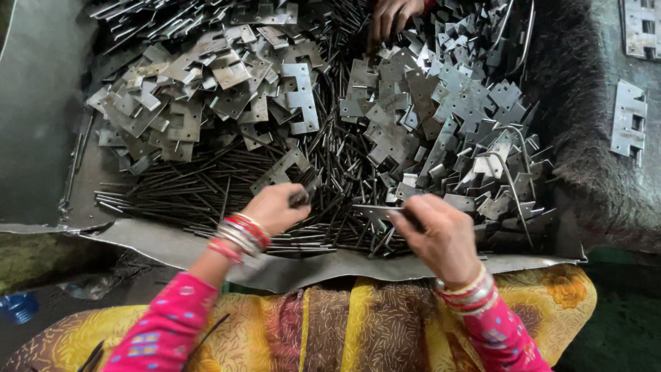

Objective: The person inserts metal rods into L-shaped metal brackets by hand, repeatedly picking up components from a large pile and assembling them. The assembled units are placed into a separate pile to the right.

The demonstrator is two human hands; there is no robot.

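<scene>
Apparently, hinge plate between right fingers.

Lighting: soft, diffuse daylight is falling from above, possibly from the upper left. Glare: pale sheen is showing on the metal hinge plates. Shadows: gaps between the dark pins are sinking into black. Blur: both hands are smearing slightly. Distortion: wide-angle bending is curving the edges; corners are dimming.
</scene>
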